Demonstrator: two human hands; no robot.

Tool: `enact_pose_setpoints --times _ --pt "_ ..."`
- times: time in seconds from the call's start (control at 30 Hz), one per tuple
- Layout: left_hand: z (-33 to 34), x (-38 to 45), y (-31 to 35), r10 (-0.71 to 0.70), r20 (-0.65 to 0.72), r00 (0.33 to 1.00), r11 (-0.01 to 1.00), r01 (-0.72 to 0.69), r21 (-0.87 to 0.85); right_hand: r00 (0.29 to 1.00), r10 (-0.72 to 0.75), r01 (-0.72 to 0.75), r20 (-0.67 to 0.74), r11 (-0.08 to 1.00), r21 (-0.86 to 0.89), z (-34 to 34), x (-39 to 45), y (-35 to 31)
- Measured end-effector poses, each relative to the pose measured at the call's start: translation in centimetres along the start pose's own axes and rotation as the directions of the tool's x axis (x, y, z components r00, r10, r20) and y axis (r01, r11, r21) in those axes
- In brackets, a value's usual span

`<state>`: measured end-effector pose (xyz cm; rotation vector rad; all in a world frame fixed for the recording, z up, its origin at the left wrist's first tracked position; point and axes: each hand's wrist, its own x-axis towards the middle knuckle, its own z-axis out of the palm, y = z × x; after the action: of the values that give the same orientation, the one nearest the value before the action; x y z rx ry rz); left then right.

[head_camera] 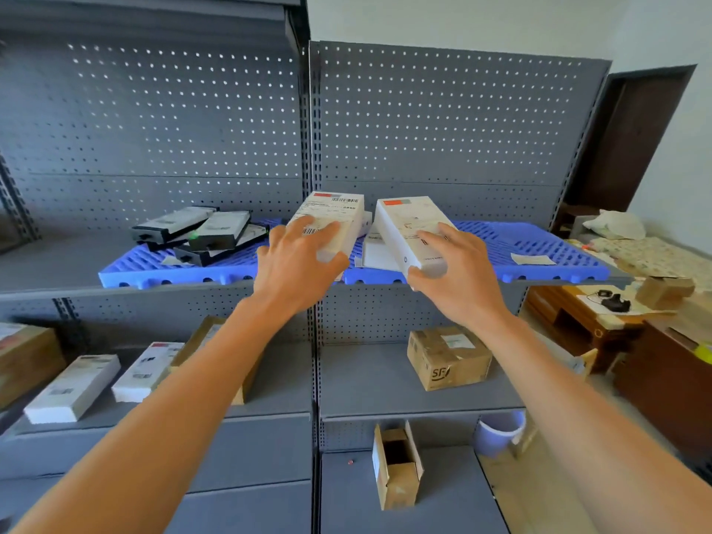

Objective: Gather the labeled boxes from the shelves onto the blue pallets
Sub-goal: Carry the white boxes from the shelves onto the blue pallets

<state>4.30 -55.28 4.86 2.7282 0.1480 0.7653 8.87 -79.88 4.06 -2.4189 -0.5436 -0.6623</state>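
Observation:
Two blue pallets lie side by side on the upper grey shelf, the left pallet (pixel 154 268) and the right pallet (pixel 539 248). My left hand (pixel 296 260) grips a long white labeled box (pixel 339 210) at its near end, above the seam between the pallets. My right hand (pixel 458 267) grips a second white labeled box (pixel 404 225) over the right pallet's left part. Both boxes are tilted, their far ends raised. Several dark flat boxes (pixel 200 233) are piled on the left pallet. A white box (pixel 375 252) lies flat under the held ones.
The lower shelf holds two white boxes (pixel 73 387), (pixel 148 370), a brown carton (pixel 23 360) and an SF carton (pixel 449 356). An open cardboard box (pixel 397 464) stands on the bottom shelf beside a lilac bucket (pixel 501 431). A wooden cabinet (pixel 601 325) with clutter is at the right.

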Motion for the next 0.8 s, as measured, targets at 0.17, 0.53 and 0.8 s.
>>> enact_pose_setpoints --times 0.17,0.53,0.8 --pt "1.6 5.5 -1.5 0.013 -0.001 1.000 1.000 -0.013 0.004 1.000 0.007 -0.006 0.027 1.000 -0.025 2.0 4.6 0.2" --pt "4.4 11.6 -2.4 -0.007 0.067 0.998 1.000 0.006 0.013 0.998 0.015 -0.012 0.069 0.999 -0.051 4.9 9.4 0.8" --pt "5.1 11.7 -1.7 -0.063 0.092 0.994 0.997 0.058 0.058 0.994 -0.010 0.020 0.113 0.996 -0.088 5.4 9.9 1.4"
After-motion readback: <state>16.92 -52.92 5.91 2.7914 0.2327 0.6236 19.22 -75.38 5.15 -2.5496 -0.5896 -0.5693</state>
